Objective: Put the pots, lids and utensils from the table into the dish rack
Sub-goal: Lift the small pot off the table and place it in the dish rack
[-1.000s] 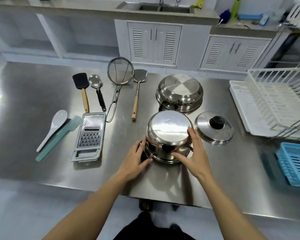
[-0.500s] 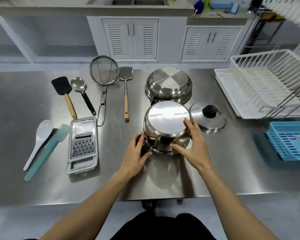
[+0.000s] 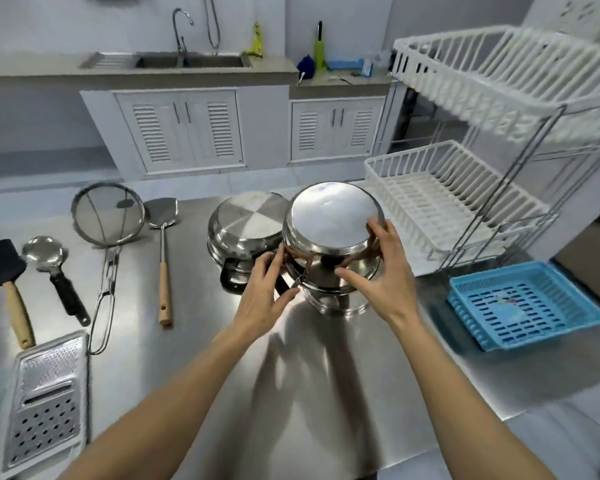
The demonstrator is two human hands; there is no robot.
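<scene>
Head view: we see both hands holding an upturned pot (image 3: 329,230) above the table (image 3: 194,341) — left hand (image 3: 262,299) curled on its near-left side, right hand (image 3: 378,275) spread round its right rim. A lid (image 3: 336,303) lies beneath it, a second pot (image 3: 243,226) just behind. Rack (image 3: 440,199) stands right, utensils left — strainer (image 3: 108,216), spatula (image 3: 163,216), grater (image 3: 45,400).

Kitchen — sink (image 3: 187,60), dish rack (image 3: 458,202).
</scene>
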